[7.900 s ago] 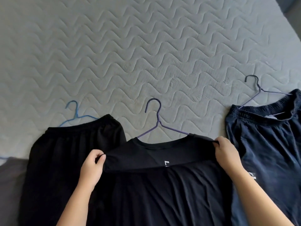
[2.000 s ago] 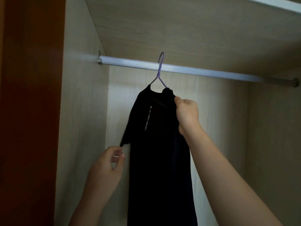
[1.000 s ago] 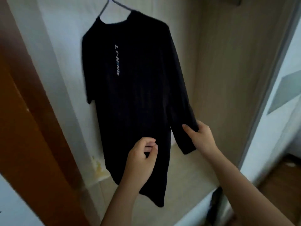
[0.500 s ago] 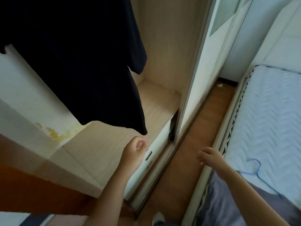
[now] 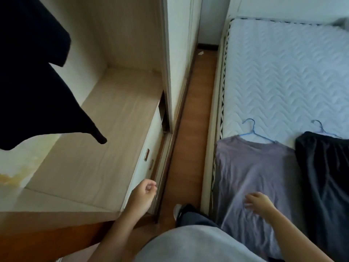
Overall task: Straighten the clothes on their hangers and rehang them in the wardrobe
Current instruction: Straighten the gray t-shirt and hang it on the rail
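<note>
The black T-shirt hangs inside the wardrobe at the upper left; its hanger is out of frame. On the bed lies a mauve-grey shirt on a blue hanger, and beside it a black garment on a pale hanger. My left hand hovers loosely curled and empty by the wardrobe's front edge. My right hand is spread open just over the mauve-grey shirt, holding nothing.
A narrow strip of wooden floor runs between the wardrobe and the bed. A white sliding door stands at the wardrobe's right side. Drawers with small handles sit under the wardrobe shelf. My foot is on the floor.
I have let go of the hung black T-shirt and turned from the wardrobe toward the bed. My right hand has moved over the mauve-grey shirt; my left hand has dropped away empty.
</note>
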### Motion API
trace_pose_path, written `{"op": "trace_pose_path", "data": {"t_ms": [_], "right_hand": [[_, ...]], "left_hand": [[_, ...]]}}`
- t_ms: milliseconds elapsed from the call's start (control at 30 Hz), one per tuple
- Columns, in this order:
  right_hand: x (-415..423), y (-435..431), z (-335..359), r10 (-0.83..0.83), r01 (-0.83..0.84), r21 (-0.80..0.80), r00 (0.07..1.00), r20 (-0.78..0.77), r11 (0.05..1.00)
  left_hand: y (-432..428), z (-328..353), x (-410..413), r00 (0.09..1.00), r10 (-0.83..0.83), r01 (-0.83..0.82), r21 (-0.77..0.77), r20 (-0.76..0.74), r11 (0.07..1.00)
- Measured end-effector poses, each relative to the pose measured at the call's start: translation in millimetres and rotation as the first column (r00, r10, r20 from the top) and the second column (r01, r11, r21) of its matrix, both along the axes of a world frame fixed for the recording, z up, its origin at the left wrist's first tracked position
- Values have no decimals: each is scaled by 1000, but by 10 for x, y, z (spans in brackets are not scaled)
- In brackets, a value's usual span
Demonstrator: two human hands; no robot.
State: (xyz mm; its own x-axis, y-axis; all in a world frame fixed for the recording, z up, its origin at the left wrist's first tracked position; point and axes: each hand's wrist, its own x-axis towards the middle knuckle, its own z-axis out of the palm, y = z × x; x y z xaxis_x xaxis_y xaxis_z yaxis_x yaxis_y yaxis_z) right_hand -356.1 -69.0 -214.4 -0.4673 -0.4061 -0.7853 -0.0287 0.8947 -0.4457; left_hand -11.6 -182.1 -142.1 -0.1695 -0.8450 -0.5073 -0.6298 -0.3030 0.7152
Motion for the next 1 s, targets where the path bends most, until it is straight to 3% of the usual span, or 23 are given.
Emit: {"op": "trace_pose_path", "data": {"t_ms": [233, 433, 700, 1000], "right_hand": [[512, 1243, 308, -391, 390, -75, 920, -9, 918], [973, 2169, 381, -492, 493, 33, 870, -41, 869], [1067, 2773, 338, -580, 580, 81, 814, -30, 810], [210, 2741, 151, -446, 439, 129, 895, 26, 889]], "left_hand": [[254, -343, 132, 916, -372, 362, 90, 148, 928], [696, -654, 279, 840, -505, 466, 213, 199, 859], [970, -710, 137, 744, -634, 584, 255, 211, 771], [985, -1029, -480, 705, -625, 521, 354, 336, 777]]}}
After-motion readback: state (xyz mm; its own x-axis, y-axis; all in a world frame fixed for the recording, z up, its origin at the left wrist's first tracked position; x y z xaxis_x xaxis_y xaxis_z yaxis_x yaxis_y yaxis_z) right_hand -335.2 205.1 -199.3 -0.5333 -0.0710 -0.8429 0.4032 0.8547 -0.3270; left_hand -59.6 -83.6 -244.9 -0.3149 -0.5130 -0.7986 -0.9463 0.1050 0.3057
